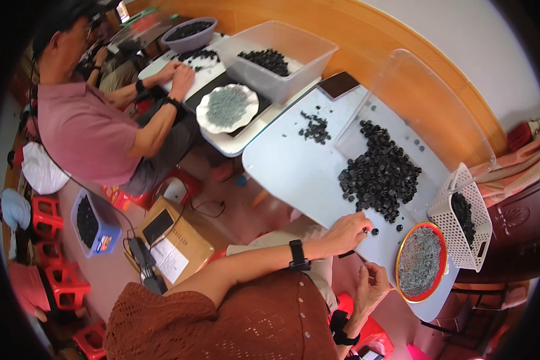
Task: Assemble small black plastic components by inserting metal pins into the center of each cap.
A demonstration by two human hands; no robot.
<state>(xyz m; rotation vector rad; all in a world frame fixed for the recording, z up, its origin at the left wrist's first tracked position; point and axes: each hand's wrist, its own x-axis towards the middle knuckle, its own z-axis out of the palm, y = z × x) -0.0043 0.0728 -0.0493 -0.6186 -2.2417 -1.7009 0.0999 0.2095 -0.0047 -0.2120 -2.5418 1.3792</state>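
Note:
My left hand (346,234) is at the near edge of the pale table (282,159), fingers pinched on a dark bit that looks like one of the small black round pieces. Beside its fingertips a loose black round piece (375,231) lies on the table. Beyond is a large heap of such black pieces (381,174). My right hand (371,285) is held at the table edge, thumb and fingertips pressed together; what they hold, if anything, is too small to make out. To its right stands a red bowl with a yellow rim (442,240), filled with thin grey metal bits.
A clear plastic bin (456,114) lies tipped behind the heap. At right is a white perforated basket (456,222) holding black pieces. A dark flat device (338,85) lies at the far edge. Another person (90,126) works at the adjoining table; a cardboard box (174,240) stands on the floor.

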